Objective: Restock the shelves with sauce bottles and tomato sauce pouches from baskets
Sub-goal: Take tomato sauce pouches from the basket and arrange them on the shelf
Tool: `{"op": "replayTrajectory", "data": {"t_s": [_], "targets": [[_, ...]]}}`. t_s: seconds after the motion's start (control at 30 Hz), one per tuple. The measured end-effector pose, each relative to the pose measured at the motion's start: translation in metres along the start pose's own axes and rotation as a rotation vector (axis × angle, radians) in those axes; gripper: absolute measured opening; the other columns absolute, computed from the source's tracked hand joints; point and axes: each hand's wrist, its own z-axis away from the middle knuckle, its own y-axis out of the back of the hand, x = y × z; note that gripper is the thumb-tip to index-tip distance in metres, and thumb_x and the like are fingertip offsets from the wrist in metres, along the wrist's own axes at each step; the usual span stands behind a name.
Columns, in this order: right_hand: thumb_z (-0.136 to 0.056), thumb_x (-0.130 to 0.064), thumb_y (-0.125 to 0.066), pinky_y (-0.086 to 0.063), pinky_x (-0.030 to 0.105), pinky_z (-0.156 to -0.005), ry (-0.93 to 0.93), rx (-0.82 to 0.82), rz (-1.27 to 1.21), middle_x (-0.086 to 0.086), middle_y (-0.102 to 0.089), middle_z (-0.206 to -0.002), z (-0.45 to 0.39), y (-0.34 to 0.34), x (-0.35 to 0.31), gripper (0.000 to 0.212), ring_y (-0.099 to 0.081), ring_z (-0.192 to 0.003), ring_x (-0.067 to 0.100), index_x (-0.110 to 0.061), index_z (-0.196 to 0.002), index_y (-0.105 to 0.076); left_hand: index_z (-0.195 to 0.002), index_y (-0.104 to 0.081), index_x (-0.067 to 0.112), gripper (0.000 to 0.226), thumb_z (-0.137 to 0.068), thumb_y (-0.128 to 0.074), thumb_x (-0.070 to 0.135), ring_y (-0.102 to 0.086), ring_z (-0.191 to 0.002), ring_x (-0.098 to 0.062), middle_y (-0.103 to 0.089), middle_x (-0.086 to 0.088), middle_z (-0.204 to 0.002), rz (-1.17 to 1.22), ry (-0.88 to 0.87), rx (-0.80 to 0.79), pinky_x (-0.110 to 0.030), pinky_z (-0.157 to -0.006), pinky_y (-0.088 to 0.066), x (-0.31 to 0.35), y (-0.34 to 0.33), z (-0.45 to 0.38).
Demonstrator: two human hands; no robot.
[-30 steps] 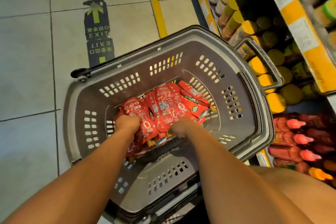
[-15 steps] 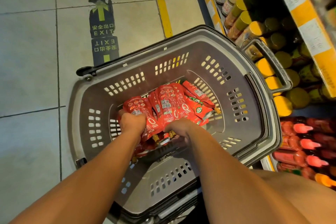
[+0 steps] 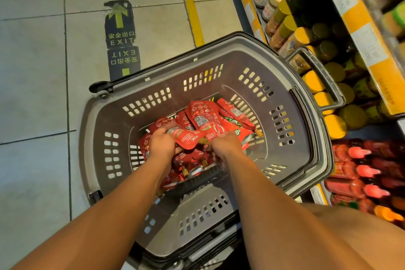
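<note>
On the tiled floor at far left sits a green-arrow EXIT sticker (image 3: 121,38), well clear of the grey shopping basket (image 3: 311,138) beside it. Inside the basket, the left hand (image 3: 161,146) curls over the near end of a red tomato sauce pouch (image 3: 186,137), and the right hand (image 3: 225,144) grips the spout ends of the bunched pouches (image 3: 210,118) next to it. Their long axes run away from the person, spouts toward the wrists, so a lift would likely bring them up spout-first. The shelf of red sauce bottles (image 3: 359,171) lies to the right, nearer the right hand, below yellow-lidded jars (image 3: 313,82).
</note>
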Motion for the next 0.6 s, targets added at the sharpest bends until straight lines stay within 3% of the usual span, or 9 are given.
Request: {"op": "replayTrajectory", "data": {"t_s": [0.1, 0.2, 0.3, 0.37, 0.43, 0.5, 0.6], "targets": [[-0.084, -0.002, -0.059, -0.044, 0.035, -0.057, 0.133, 0.142, 0.035, 0.003, -0.061, -0.089, 0.005, 0.006, -0.005, 0.031, -0.059, -0.074, 0.021, -0.023, -0.104, -0.047, -0.133, -0.064, 0.027, 0.044, -0.099, -0.06, 0.001, -0.074, -0.093, -0.022, -0.073, -0.006, -0.113, -0.229, -0.147, 0.0, -0.04, -0.08, -0.064, -0.004, 0.001, 0.001], [-0.085, 0.008, -0.056, -0.054, 0.04, -0.054, 0.293, 0.19, 0.105, 0.006, -0.068, -0.087, 0.007, 0.009, -0.007, 0.046, -0.066, -0.071, 0.023, -0.032, -0.108, -0.053, -0.134, -0.06, 0.03, 0.051, -0.09, -0.075, 0.01, -0.07, -0.1, -0.021, -0.072, -0.002, -0.112, -0.421, -0.272, -0.017, -0.042, -0.089, -0.06, -0.007, 0.003, 0.006], [-0.087, 0.012, -0.057, -0.049, 0.032, -0.055, 0.419, 0.194, 0.137, -0.002, -0.062, -0.09, 0.009, 0.008, -0.008, 0.056, -0.059, -0.07, 0.013, -0.031, -0.122, -0.061, -0.13, -0.063, 0.028, 0.042, -0.091, -0.075, 0.016, -0.065, -0.099, -0.017, -0.067, 0.008, -0.108, -0.514, -0.353, 0.039, -0.034, -0.086, -0.054, -0.005, 0.007, 0.01], [-0.092, 0.003, -0.062, -0.045, 0.019, -0.062, 0.531, 0.216, 0.213, -0.007, -0.064, -0.104, 0.011, 0.007, -0.012, 0.048, -0.059, -0.076, 0.005, -0.027, -0.129, -0.064, -0.125, -0.066, 0.029, 0.034, -0.093, -0.075, 0.021, -0.061, -0.096, -0.015, -0.065, 0.011, -0.104, -0.561, -0.39, 0.103, -0.031, -0.084, -0.048, -0.001, 0.01, 0.012], [-0.095, -0.01, -0.067, -0.045, 0.019, -0.074, 0.626, 0.27, 0.355, -0.007, -0.067, -0.115, 0.012, 0.007, -0.015, 0.036, -0.062, -0.087, 0.007, -0.026, -0.127, -0.069, -0.121, -0.07, 0.029, 0.031, -0.091, -0.076, 0.027, -0.063, -0.096, -0.016, -0.07, 0.009, -0.105, -0.599, -0.392, 0.164, -0.033, -0.086, -0.051, 0.0, 0.013, 0.011], [-0.094, -0.019, -0.07, -0.049, 0.027, -0.078, 0.677, 0.323, 0.459, -0.006, -0.07, -0.109, 0.011, 0.007, -0.016, 0.023, -0.064, -0.093, 0.014, -0.028, -0.115, -0.075, -0.118, -0.074, 0.029, 0.029, -0.09, -0.078, 0.031, -0.068, -0.099, -0.02, -0.075, 0.007, -0.105, -0.604, -0.374, 0.223, -0.035, -0.087, -0.053, 0.005, 0.016, 0.012], [-0.093, -0.03, -0.071, -0.048, 0.033, -0.069, 0.713, 0.393, 0.523, -0.008, -0.064, -0.093, 0.014, 0.011, -0.019, 0.005, -0.06, -0.086, 0.017, -0.026, -0.094, -0.074, -0.115, -0.077, 0.026, 0.031, -0.089, -0.079, 0.041, -0.071, -0.084, -0.02, -0.076, 0.006, -0.092, -0.565, -0.363, 0.267, -0.038, -0.078, -0.058, 0.016, 0.022, 0.014]]}}
